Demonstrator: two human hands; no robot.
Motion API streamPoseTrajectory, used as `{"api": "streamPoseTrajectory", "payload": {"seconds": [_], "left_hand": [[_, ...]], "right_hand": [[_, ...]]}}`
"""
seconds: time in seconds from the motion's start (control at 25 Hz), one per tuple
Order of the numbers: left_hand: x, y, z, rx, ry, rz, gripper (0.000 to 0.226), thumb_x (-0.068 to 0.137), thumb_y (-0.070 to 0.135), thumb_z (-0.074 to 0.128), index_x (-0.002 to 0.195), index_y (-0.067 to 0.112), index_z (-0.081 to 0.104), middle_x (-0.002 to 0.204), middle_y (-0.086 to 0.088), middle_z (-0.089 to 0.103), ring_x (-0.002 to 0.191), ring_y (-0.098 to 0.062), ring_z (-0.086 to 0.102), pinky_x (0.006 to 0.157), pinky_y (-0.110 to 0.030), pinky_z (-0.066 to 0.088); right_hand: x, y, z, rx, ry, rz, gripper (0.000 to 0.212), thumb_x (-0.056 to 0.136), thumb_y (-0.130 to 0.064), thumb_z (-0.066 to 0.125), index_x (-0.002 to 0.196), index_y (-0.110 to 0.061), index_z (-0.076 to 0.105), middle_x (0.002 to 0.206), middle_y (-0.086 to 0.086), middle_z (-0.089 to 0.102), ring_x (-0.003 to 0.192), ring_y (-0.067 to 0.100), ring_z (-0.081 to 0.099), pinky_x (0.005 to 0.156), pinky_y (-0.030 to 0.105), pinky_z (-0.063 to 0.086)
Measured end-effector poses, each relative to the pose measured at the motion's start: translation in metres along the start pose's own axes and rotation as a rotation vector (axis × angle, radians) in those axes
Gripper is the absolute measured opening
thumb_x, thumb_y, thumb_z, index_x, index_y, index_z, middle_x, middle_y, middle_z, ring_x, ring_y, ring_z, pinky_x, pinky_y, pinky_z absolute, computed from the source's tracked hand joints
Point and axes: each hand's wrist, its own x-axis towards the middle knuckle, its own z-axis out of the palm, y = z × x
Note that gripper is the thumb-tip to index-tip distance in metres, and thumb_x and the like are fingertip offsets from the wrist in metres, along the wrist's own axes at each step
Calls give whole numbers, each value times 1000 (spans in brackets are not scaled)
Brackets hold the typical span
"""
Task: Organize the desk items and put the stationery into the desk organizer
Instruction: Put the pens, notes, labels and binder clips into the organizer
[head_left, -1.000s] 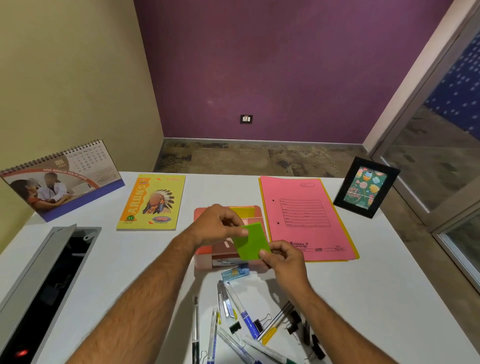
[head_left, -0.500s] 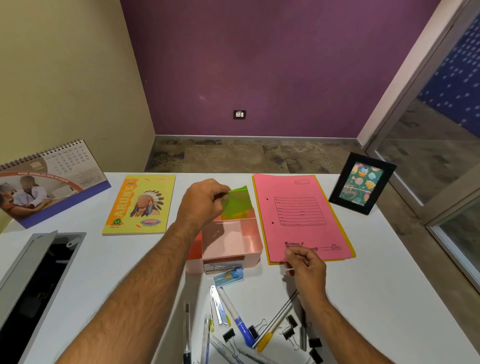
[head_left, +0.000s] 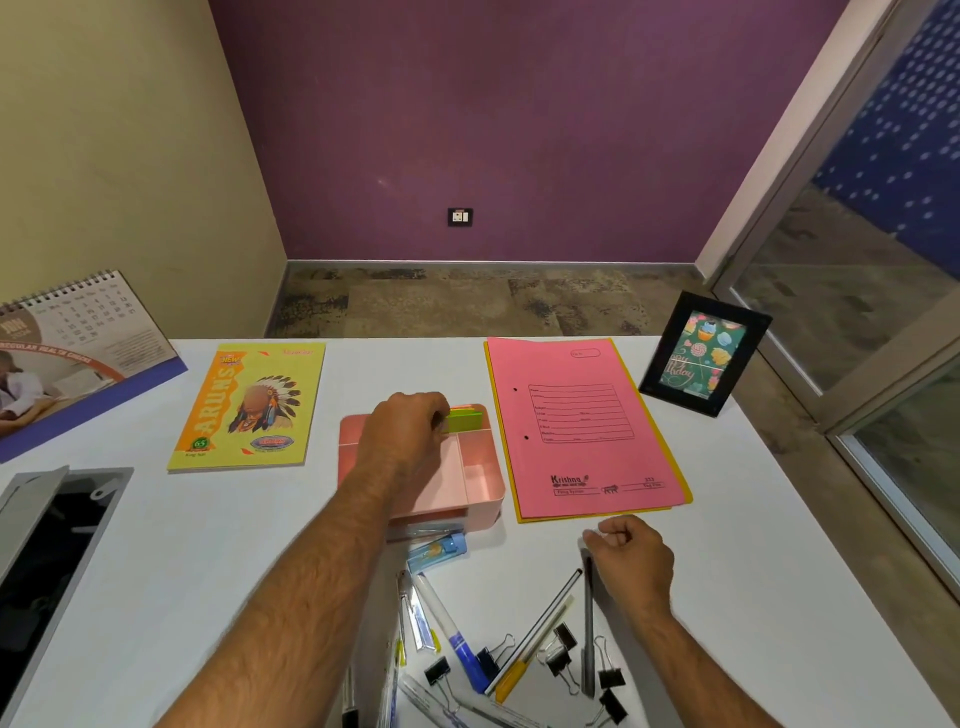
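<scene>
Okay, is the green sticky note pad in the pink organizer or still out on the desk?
In. The green pad stands in the pink organizer's back compartment, left hand still on it.

I note my left hand (head_left: 402, 434) has carried the green sticky notes (head_left: 464, 420) from above the pens into the back compartment of the pink organizer (head_left: 483, 486). My right hand (head_left: 631, 564) has released them and dropped, loosely curled, below the pink folder (head_left: 582, 426).

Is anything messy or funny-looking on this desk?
Yes. Pens and binder clips lie jumbled at crossed angles on the desk's near edge, outside the pink organizer. A small blue tube lies tilted just in front of it.
</scene>
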Motion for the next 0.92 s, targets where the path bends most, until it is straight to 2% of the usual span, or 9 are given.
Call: {"api": "streamPoseTrajectory", "payload": {"seconds": [0.08, 0.16, 0.24, 0.36, 0.52, 0.64, 0.76, 0.84, 0.92], "left_hand": [[-1, -1, 9, 19, -9, -9, 18, 91, 27, 66, 106, 21, 73, 100, -3, 75, 87, -20, 65, 83, -33, 54], [-1, -3, 15, 90, -9, -10, 20, 92, 33, 63, 106, 22, 74, 100, -2, 73, 90, -19, 62, 84, -34, 52], [-5, -5, 19, 224, -17, 17, 24, 92, 37, 61, 110, 24, 71, 107, -1, 68, 99, -20, 55, 86, -36, 47], [-14, -8, 20, 322, -70, 45, 34, 92, 38, 58, 123, 25, 62, 126, -1, 56, 113, -22, 45, 93, -39, 42], [-25, -3, 11, 173, -73, 59, 43, 96, 40, 49, 136, 27, 50, 143, -1, 44, 127, -24, 38, 104, -42, 34], [-43, 6, 4, -157, -102, 139, 37, 94, 37, 56, 129, 26, 59, 132, 4, 57, 118, -18, 51, 102, -37, 43], [-69, 22, 2, -367, -290, 203, 37, 89, 45, 63, 122, 27, 64, 116, 8, 67, 93, -7, 62, 89, -29, 53], [-84, 30, 5, -385, -361, 267, 48, 82, 58, 65, 121, 30, 65, 110, 11, 68, 89, -4, 63, 85, -28, 55], [-95, 36, 11, -414, -360, 308, 51, 77, 62, 68, 118, 31, 67, 104, 13, 70, 86, -3, 63, 79, -25, 55]], "right_hand": [[4, 7, -3, -167, -56, 14, 21, 69, -28, 83, 79, -20, 66, 77, -7, 67, 76, 18, 65, 71, 31, 51], [5, 9, -5, -316, -146, 30, 26, 68, -35, 83, 80, -21, 65, 79, -9, 65, 78, 18, 62, 68, 28, 45], [4, 9, -4, -369, -199, 40, 24, 69, -34, 83, 77, -20, 65, 77, -8, 65, 76, 16, 61, 65, 26, 42], [5, 6, -1, -333, -211, 82, 18, 69, -25, 83, 68, -15, 68, 70, -5, 69, 71, 15, 64, 65, 26, 47], [2, 2, -3, -285, -190, 143, 15, 64, -15, 83, 62, -9, 70, 61, 0, 70, 64, 16, 65, 62, 27, 51], [-3, -6, -8, -247, -159, 157, 17, 61, -11, 81, 59, -1, 68, 59, 10, 70, 63, 27, 68, 63, 34, 55], [-6, -24, -18, -99, -52, 152, 13, 60, -10, 79, 58, -2, 69, 55, 9, 69, 59, 31, 67, 63, 38, 59], [-5, -39, -21, 184, -16, 222, 9, 68, -4, 76, 64, 0, 69, 56, 11, 67, 49, 26, 60, 54, 31, 56], [-6, -55, -20, 471, -69, 327, 6, 74, 4, 69, 70, 3, 64, 56, 16, 59, 43, 22, 50, 42, 23, 45]]}}
